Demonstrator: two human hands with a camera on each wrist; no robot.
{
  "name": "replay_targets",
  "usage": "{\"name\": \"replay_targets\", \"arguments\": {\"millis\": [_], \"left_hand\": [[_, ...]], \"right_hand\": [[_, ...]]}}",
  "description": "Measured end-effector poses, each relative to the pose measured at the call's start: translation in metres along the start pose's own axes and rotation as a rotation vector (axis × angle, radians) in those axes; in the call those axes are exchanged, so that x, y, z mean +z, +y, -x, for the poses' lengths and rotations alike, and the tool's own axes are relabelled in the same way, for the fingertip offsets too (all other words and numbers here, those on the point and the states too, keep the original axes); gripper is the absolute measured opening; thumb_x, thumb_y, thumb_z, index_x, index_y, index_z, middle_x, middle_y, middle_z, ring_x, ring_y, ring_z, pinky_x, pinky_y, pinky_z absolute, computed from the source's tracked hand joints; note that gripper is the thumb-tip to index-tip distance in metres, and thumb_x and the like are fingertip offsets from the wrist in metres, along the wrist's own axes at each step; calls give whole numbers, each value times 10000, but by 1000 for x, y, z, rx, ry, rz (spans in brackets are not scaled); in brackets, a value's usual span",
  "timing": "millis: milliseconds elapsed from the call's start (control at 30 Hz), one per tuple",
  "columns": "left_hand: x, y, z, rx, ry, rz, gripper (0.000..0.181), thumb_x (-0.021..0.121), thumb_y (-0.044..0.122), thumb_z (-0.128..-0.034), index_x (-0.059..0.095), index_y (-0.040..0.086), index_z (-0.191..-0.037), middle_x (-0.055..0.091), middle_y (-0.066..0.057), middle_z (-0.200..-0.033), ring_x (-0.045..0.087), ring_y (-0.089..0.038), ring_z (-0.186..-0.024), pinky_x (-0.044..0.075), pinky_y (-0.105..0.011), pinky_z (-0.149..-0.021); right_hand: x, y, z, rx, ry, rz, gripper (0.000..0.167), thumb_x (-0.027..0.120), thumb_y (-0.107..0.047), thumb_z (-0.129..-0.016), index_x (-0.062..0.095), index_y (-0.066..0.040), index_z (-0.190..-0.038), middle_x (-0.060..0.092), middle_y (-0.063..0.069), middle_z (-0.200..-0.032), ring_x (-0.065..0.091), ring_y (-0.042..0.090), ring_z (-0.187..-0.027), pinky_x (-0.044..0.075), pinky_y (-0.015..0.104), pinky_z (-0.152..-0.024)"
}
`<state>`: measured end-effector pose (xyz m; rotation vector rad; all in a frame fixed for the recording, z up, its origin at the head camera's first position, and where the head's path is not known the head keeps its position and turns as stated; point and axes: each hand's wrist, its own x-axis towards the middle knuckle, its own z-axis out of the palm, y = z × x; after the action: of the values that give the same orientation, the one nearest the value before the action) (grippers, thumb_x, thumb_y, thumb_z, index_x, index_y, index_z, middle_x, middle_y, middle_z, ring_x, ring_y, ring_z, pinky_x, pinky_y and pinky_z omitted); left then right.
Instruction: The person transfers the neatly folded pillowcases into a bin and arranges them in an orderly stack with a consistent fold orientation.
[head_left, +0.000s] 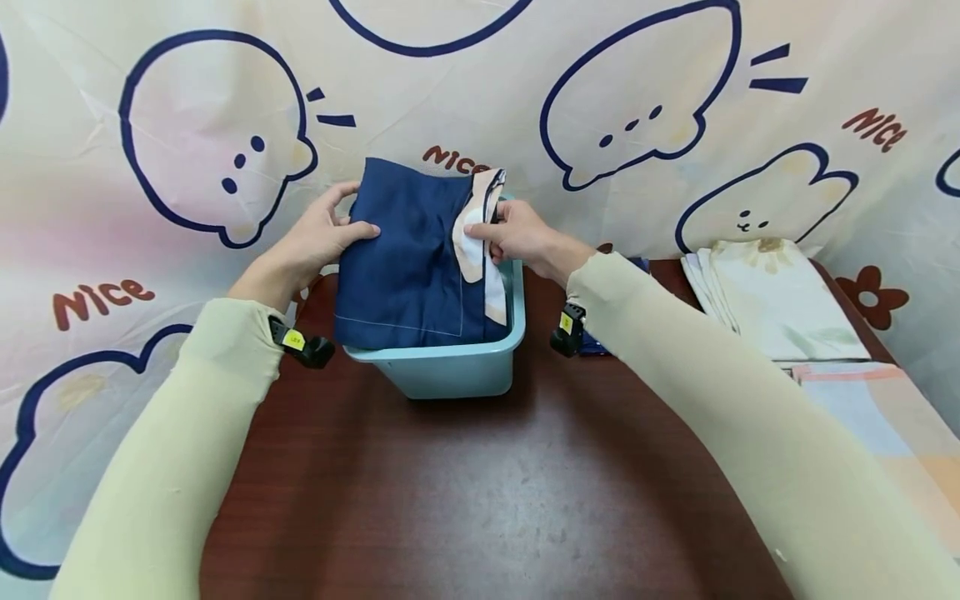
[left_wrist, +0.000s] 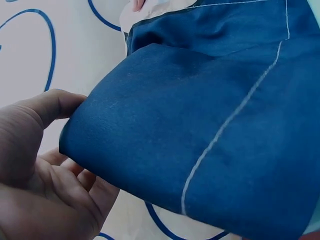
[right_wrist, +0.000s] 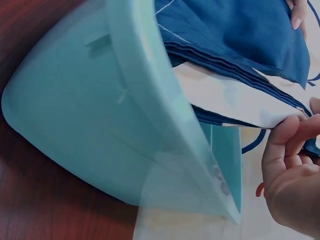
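The left hand (head_left: 318,240) is pinching the folded navy cloth (head_left: 405,267) at ten o'clock, the right hand (head_left: 521,235) at two, while it is sitting in the blue bin's (head_left: 457,375) mouth, its layers risking slippage if either hand is tugging harder.

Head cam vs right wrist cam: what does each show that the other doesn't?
Head only: folded white cloth and pastel checked cloth at right of the table, plus both forearms' sleeves.

Right wrist only: close-up of stacked fold layers along one side of the navy cloth.

Both: navy cloth, teal bin, dark table, right hand pinching the pale-patterned edge. Left hand too, though only partly in right wrist.
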<state>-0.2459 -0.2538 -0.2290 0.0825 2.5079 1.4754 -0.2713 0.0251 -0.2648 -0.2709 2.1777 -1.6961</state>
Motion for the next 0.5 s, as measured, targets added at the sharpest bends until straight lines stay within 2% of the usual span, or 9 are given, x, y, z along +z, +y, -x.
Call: {"name": "replay_targets", "arguments": {"millis": [167,300,500], "left_hand": [[6,-2,-5,-48,-7,-49,761,573,238,-1019,116,254,-1627,457,-243,-1541,561,-348,-1293,474,-528,-1085],[10,-2,-9,-75,-12,-72,771,577,245,-1016,110,257,-1629,470,-242,-1531,575,-351,-1266,486,-539,-1069],[17,-7,-16,-91,-25,-100,750,579,216,-1016,137,237,-1621,488,-232,-1520,602,-358,-1219,517,-528,-1033]], "right_hand": [[0,5,-2,74,-30,29,185,601,-226,-1027,564,-76,-925,500,-1,-592,466,133,-574,446,288,-656],[0,7,-4,92,-24,24,175,585,-197,-1033,543,-67,-924,494,4,-597,454,123,-554,454,265,-615],[4,11,-10,119,-5,76,185,578,-196,-1036,528,-72,-909,492,-6,-578,466,110,-528,474,242,-588]]}}
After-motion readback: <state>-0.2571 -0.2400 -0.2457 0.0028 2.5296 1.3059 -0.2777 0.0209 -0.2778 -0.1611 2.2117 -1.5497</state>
